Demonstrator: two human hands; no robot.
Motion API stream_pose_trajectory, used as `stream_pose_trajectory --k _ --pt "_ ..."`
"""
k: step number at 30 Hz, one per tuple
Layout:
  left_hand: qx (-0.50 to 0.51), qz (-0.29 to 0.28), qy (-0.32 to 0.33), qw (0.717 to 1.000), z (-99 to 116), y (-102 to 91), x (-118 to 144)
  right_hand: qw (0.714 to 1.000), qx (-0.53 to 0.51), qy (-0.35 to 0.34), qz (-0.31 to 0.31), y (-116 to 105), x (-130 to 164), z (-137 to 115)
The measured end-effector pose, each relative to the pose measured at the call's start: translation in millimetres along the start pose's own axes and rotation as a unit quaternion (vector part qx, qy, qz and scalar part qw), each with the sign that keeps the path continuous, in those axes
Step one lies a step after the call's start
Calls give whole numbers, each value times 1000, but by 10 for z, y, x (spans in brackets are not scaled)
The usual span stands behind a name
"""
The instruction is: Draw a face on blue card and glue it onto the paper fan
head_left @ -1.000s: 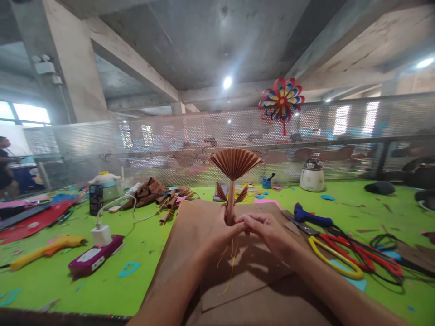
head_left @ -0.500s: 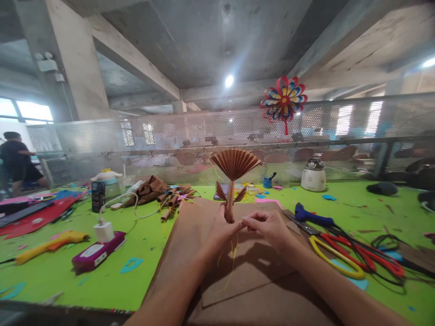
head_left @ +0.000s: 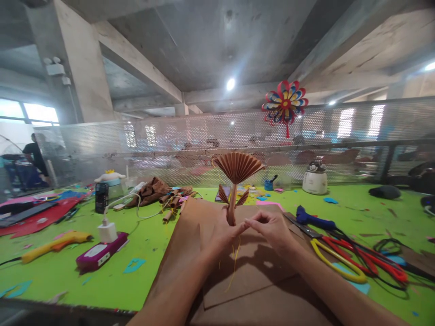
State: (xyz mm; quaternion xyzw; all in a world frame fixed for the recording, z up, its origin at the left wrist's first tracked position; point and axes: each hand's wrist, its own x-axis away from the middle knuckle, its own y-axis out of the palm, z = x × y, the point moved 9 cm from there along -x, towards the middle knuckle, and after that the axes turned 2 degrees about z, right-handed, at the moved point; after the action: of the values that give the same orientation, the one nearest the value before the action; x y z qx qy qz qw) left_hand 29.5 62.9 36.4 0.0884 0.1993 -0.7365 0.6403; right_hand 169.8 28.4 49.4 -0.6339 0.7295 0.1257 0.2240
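Note:
A brown paper flower stands upright in my left hand, which is closed round the lower part of its rolled-paper stem. The top is a pleated paper fan, with two small pleated leaves at the stem. Yellow thread dangles beneath my left hand over the brown paper sheets. My right hand is pinched closed, its fingertips meeting my left thumb just right of the stem. Whatever sits in that pinch is too small to make out.
Scissors with red and yellow handles and a blue-handled tool lie right. On the left are a purple power strip, a yellow glue gun and brown paper rolls. A mesh screen stands behind.
The view has shifted slightly, while both hands keep nearly the same pose on the paper flower. At the far left, a person in the background has moved and is now partly hidden.

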Motion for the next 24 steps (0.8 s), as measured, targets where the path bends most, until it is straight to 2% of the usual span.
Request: stream_pose_trajectory --k 10,16,20,24 --pt "22 1 -12 1000 -59 -55 -22 997 -41 38 -44 131 60 28" --pt "60 -27 -33 997 -107 30 -17 994 -94 46 -9 87 64 39" --pt "81 -24 -39 996 -160 38 -41 995 -91 21 18 25 52 33" --pt "99 -29 -55 993 -221 75 -46 997 -82 2 14 3 31 23"
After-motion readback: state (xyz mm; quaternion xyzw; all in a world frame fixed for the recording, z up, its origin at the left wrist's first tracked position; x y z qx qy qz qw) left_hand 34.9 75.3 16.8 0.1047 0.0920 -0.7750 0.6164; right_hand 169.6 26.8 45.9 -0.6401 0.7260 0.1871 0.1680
